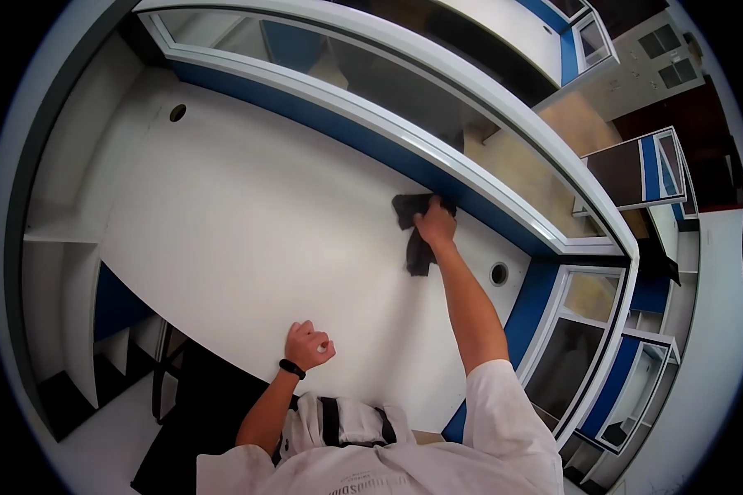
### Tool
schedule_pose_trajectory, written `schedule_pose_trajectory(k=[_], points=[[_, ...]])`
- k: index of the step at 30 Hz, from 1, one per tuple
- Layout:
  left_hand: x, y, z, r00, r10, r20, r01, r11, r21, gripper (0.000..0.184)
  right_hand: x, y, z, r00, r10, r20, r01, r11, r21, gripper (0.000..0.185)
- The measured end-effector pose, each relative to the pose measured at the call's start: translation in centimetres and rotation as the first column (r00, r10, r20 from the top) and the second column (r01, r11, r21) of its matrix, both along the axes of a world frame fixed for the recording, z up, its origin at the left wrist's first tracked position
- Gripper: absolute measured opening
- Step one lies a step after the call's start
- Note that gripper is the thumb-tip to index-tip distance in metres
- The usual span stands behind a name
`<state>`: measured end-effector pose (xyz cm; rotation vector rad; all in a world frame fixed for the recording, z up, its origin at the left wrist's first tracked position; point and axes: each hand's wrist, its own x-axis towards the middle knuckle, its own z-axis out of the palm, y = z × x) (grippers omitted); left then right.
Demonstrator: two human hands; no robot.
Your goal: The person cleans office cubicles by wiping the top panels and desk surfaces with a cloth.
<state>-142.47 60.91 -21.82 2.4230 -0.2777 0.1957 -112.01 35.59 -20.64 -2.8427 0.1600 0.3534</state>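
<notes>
A dark grey cloth [421, 254] lies bunched on the white desktop [248, 223], close to the blue partition strip along the far edge. My right hand [437, 224] grips it from above, arm stretched out. Part of the cloth hangs toward me below the hand, and part sticks out to its left. Near the front edge of the desk, my left hand [309, 345] is curled with its fingers bent in; whether anything is inside it is hidden. A black band [291, 368] circles the left wrist.
A glass-topped partition [371, 124] with a blue lower strip [322, 136] borders the desk's far side. Round cable holes sit at the far left [177, 113] and right [499, 274]. White shelves [66, 272] stand at left, and a black chair [198, 404] is below the front edge.
</notes>
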Motion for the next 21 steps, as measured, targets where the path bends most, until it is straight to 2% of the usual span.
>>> schedule_pose_trajectory(k=[1,3,4,5,6,8,9,11,14,16,18,21], points=[[0.0,-0.2,0.1,1.000,0.006,-0.006,-0.006,1.000,0.000,0.020,0.2,0.3,0.1,1.000,0.012,0.013,-0.012,1.000,-0.003,0.051],[0.5,-0.1,0.4,0.998,-0.039,-0.055,0.044,0.993,0.105,0.019,-0.4,1.1,0.4,0.999,0.020,0.035,-0.020,1.000,0.001,0.051],[0.4,0.1,0.5,0.998,-0.042,-0.043,0.046,0.993,0.110,0.019,-1.2,1.4,0.5,0.997,0.079,0.018,-0.079,0.997,0.015,0.050],[0.2,0.1,0.4,0.999,-0.004,-0.054,0.007,0.999,0.051,0.019,-2.1,1.6,0.5,0.990,0.137,0.009,-0.138,0.990,0.029,0.050],[0.1,0.0,0.4,0.997,0.032,-0.064,-0.033,0.999,-0.012,0.018,-3.9,1.9,-0.5,0.974,0.207,0.092,-0.211,0.977,0.034,0.048],[0.0,-0.1,-0.1,1.000,0.021,-0.023,-0.021,0.999,-0.026,0.017,-8.0,3.7,-0.2,0.959,0.275,0.070,-0.277,0.961,0.012,0.043],[0.1,0.0,-0.1,1.000,0.011,-0.003,-0.011,0.999,-0.038,0.016,-10.5,4.4,0.0,0.942,0.313,0.121,-0.319,0.947,0.032,0.040],[0.2,-0.2,0.3,1.000,0.024,0.016,-0.023,0.998,-0.060,0.014,-15.7,5.7,-0.1,0.934,0.349,0.074,-0.354,0.932,0.071,0.036],[0.4,-0.2,0.0,0.999,0.031,0.010,-0.030,0.995,-0.092,0.011,-23.9,5.2,-0.5,0.899,0.410,0.155,-0.433,0.884,0.175,0.028],[0.2,-0.3,0.0,0.997,0.073,-0.037,-0.078,0.989,-0.125,0.013,-28.7,3.8,-0.1,0.889,0.395,0.231,-0.442,0.872,0.210,0.029],[0.1,-0.6,-0.2,0.997,0.081,0.009,-0.078,0.982,-0.173,0.015,-32.5,1.3,0.4,0.918,0.319,0.234,-0.373,0.895,0.244,0.027],[-0.4,-0.4,-0.4,0.988,0.140,-0.061,-0.152,0.947,-0.283,0.019,-37.6,-3.5,0.1,0.957,0.144,0.251,-0.198,0.959,0.205,0.023]])
